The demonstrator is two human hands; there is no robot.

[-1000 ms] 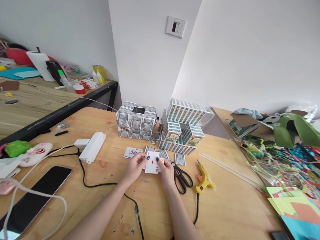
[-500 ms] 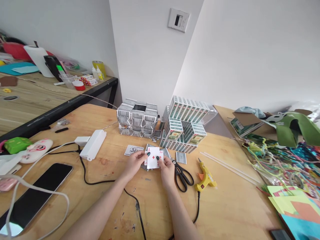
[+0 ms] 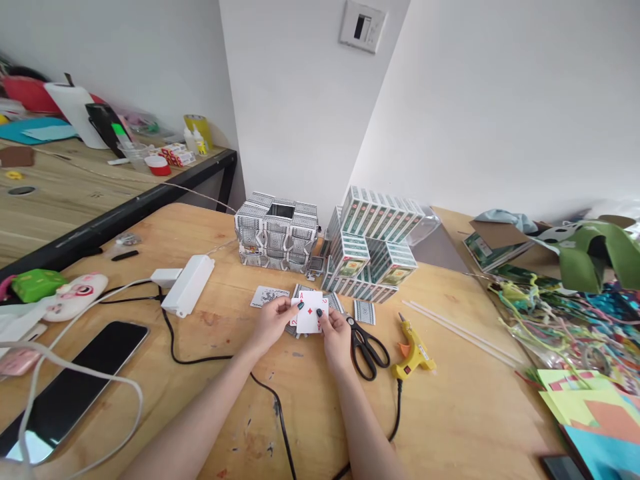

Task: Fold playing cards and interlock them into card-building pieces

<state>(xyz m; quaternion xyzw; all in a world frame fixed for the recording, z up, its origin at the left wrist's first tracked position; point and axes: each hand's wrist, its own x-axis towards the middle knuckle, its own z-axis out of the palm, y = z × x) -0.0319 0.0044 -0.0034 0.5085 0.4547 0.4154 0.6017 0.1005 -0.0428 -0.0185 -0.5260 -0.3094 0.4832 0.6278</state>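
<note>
Between my two hands are overlapping playing cards (image 3: 310,319), an ace of diamonds in front of a card marked 2. My left hand (image 3: 273,325) pinches their left edge, thumb on top. My right hand (image 3: 336,337) grips the right edge the same way. Under and behind them several patterned cards (image 3: 364,312) lie on the table, and a joker-like card (image 3: 269,296) rests to the left. Black scissors (image 3: 369,350) lie just right of my right hand, with a yellow glue gun (image 3: 413,347) beyond. At the back stands a box-like structure built from folded cards (image 3: 277,233).
Stacked card boxes (image 3: 373,247) stand at the back right. A white power adapter (image 3: 189,285), black cable (image 3: 200,361) and phone (image 3: 75,387) occupy the left. Clear glue sticks (image 3: 463,331), craft materials (image 3: 555,320) and coloured paper (image 3: 595,413) lie at the right.
The held cards stay in both hands, with only a slight shift in their overlap and angle. The whole view has moved a little.
</note>
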